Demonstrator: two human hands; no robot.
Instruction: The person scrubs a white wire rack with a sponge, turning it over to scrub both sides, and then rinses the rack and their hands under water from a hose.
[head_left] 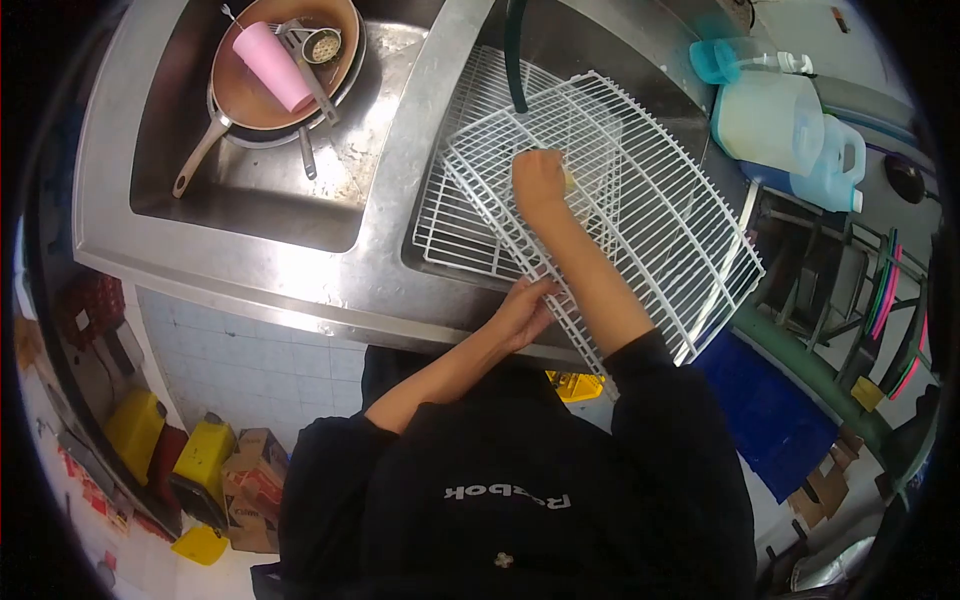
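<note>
A white wire rack lies tilted over the right sink basin, its right end reaching past the basin edge. My left hand grips the near edge of this rack, fingers wrapped around the wires. On top of the rack, my right hand is closed in a fist against the wires. A small yellow thing shows beside its fingers; most of it is hidden. Beneath, a second white wire rack sits in the basin. A dark green hose hangs down to the upper rack.
In the left basin, a brown frying pan holds a pink cup and a small strainer. Large plastic jugs stand right of the sink. Yellow containers and a cardboard box are on the floor at left.
</note>
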